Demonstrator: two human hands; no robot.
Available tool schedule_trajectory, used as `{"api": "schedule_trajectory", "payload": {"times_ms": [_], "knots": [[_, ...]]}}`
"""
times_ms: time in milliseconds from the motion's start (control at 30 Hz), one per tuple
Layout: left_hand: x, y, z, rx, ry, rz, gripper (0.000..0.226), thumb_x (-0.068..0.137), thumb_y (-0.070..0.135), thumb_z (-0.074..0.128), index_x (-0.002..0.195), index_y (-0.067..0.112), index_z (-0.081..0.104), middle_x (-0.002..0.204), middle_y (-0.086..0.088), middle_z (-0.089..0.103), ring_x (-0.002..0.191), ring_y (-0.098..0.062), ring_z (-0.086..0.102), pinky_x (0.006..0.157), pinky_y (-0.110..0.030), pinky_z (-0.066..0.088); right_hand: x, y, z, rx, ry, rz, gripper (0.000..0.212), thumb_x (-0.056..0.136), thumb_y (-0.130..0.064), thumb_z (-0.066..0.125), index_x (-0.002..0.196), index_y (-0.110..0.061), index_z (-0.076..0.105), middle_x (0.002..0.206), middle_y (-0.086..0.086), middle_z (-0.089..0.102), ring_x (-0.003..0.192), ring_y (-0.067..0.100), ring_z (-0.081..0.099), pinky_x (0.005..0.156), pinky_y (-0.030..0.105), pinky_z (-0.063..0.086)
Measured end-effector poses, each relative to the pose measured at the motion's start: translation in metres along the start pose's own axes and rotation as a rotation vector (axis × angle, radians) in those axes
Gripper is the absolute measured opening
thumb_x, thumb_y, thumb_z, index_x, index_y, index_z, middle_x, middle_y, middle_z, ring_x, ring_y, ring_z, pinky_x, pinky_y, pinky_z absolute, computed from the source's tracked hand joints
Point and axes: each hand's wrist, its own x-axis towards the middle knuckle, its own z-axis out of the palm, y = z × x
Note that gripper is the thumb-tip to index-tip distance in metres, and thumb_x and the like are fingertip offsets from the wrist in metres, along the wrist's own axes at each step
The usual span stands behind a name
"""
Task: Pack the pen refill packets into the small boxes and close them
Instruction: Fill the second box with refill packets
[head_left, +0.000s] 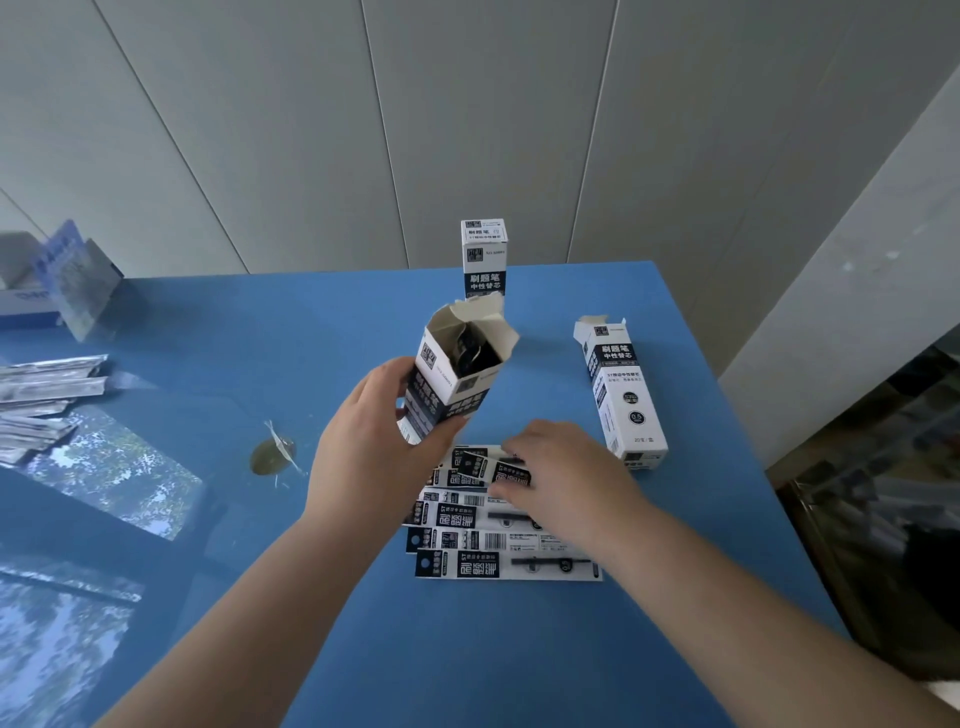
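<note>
Two bare forearms enter from the lower edge of the head view, one from the lower left, one from the lower right. No sleeve, cuff or glove covers either arm as far as the picture reaches; both are uncovered from the frame edge to the wrist. The left hand (374, 447) and the right hand (563, 467) are bare as well, with no ring, watch, strap or bracelet showing at wrist or knuckles. The fingers (511, 446) are short and rounded at the tips; nails are too blurred to make out.
</note>
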Motion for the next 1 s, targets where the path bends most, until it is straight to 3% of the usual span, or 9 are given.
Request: {"api": "schedule_trajectory", "payload": {"times_ms": [133,533,700,800,1000], "knots": [[0.001,-0.001,-0.001,0.017,0.005,0.001,0.048,0.075,0.055,0.070,0.116,0.047,0.048,0.104,0.034,0.055,0.099,-0.001,0.057,0.078,-0.026,0.047,0.002,0.002,0.015,-0.107,-0.110,-0.004,0.047,0.097,-0.056,0.056,0.124,-0.020,0.067,0.117,-0.003,0.058,0.116,0.022,0.050,0.091,0.038,0.046],[0.003,-0.005,-0.007,0.020,0.021,-0.015,0.044,0.078,0.051,0.072,0.115,0.046,0.049,0.108,0.026,0.059,0.101,-0.003,0.059,0.080,-0.032,0.051,-0.005,0.000,0.023,-0.191,-0.003,-0.102,0.021,0.101,-0.027,0.053,0.111,-0.016,0.068,0.115,0.000,0.059,0.105,0.023,0.053,0.089,0.038,0.044],[0.004,-0.007,-0.009,0.017,0.016,-0.013,0.044,0.078,0.051,0.072,0.115,0.045,0.049,0.108,0.026,0.059,0.101,-0.004,0.059,0.080,-0.034,0.051,-0.006,-0.004,0.025,-0.148,0.014,-0.092,0.014,0.094,-0.014,0.055,0.102,-0.014,0.067,0.104,0.000,0.059,0.097,0.022,0.055,0.074,0.032,0.039],[0.006,-0.008,-0.011,0.014,0.017,-0.008,0.045,0.078,0.050,0.072,0.116,0.043,0.050,0.106,0.027,0.058,0.100,-0.004,0.059,0.080,-0.032,0.050,-0.003,-0.003,0.020,-0.126,-0.005,-0.063,0.004,0.092,-0.014,0.055,0.092,-0.016,0.059,0.089,-0.003,0.048,0.088,0.022,0.052,0.069,0.031,0.034],[0.009,-0.009,-0.012,-0.008,0.014,0.005,0.043,0.076,0.053,0.070,0.112,0.050,0.047,0.104,0.031,0.057,0.098,-0.003,0.059,0.079,-0.030,0.048,0.001,0.003,0.013,-0.113,-0.041,-0.041,0.017,0.095,-0.022,0.051,0.100,-0.016,0.067,0.096,-0.002,0.059,0.095,0.023,0.058,0.079,0.038,0.051]]}}
